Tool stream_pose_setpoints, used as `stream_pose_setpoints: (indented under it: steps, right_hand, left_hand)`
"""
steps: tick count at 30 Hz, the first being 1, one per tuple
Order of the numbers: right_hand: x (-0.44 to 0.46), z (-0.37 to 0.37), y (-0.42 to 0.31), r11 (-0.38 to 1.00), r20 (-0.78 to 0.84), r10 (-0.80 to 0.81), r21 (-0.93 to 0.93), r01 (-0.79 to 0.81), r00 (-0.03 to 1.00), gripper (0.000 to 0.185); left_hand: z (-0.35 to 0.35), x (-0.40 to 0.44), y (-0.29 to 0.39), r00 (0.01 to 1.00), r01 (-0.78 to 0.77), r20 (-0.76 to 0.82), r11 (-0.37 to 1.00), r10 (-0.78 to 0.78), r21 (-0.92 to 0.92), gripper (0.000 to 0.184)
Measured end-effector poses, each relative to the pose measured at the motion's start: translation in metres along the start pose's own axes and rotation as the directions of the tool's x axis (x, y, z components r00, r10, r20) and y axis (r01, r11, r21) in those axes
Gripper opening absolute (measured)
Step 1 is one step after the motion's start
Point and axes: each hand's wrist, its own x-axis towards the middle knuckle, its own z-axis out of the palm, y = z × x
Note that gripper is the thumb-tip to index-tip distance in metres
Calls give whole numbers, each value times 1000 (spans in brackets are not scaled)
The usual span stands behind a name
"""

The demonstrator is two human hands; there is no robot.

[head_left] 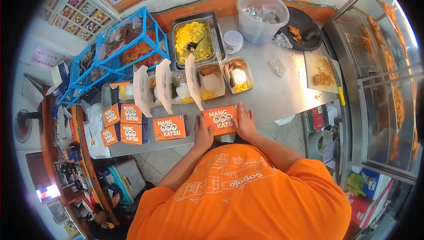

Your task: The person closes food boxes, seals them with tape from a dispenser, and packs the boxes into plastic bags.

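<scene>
An orange closed meal box printed "MANG KATSU" sits at the table's front edge, before my chest. My left hand presses against its left side, and my right hand holds the right side with fingers along the edge. Just beyond it, an open meal box shows white rice, yellow egg and fried meat. Left of that stand further open boxes with raised lids and similar food. Another closed orange box lies left of my left hand, with several stacked ones farther left.
Behind the boxes are a metal tray of scrambled egg with a black spoon and a white clear-sided bucket. Blue baskets hold packets at left. A cutting board with a yellow-handled knife lies right, near a glass food cabinet.
</scene>
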Motion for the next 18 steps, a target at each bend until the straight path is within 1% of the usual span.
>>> stream_pose_setpoints:
  steps: [1,2,3,4,5,6,7,9,13,15,16,18]
  right_hand:
    - [0,1,3,1000,-3,-4,4,4,1000,82]
    - [1,3,5,985,-35,-122,-127,117,992,83]
    - [1,1,3,941,-47,-239,-258,219,970,83]
    - [1,-12,-1,942,-46,-241,-252,222,969,83]
    - [0,-31,-3,891,100,-361,-254,375,927,82]
    - [1,-45,-3,822,241,-469,-234,520,850,82]
    - [2,-52,-1,821,236,-475,-228,524,848,82]
    - [4,-58,4,746,342,-569,-168,645,748,81]
    - [7,-46,13,725,359,-599,-137,675,716,79]
    - [8,-36,13,689,326,-609,-233,686,723,74]
    - [8,-36,12,691,319,-612,-229,686,723,74]
    - [8,-39,9,704,318,-634,-141,697,705,65]
  left_hand:
    - [1,1,0,1000,-3,-4,1000,3,5,71]
    - [2,2,-1,998,-56,-15,997,57,48,70]
    - [0,2,2,994,-105,-23,990,108,91,70]
    - [-5,2,3,994,-103,-23,990,105,97,70]
    - [-12,2,3,981,-194,37,967,190,168,70]
    - [-19,3,4,957,-287,102,929,270,233,70]
    - [-28,4,9,957,-287,102,927,270,242,70]
    - [-42,1,19,861,-484,306,840,406,245,70]
    - [-36,-3,19,874,-455,324,846,363,279,68]
    - [-30,-5,16,883,-432,329,851,334,298,64]
    - [-29,-6,14,882,-435,333,848,333,304,64]
    - [-29,-5,14,907,-396,276,870,319,295,58]
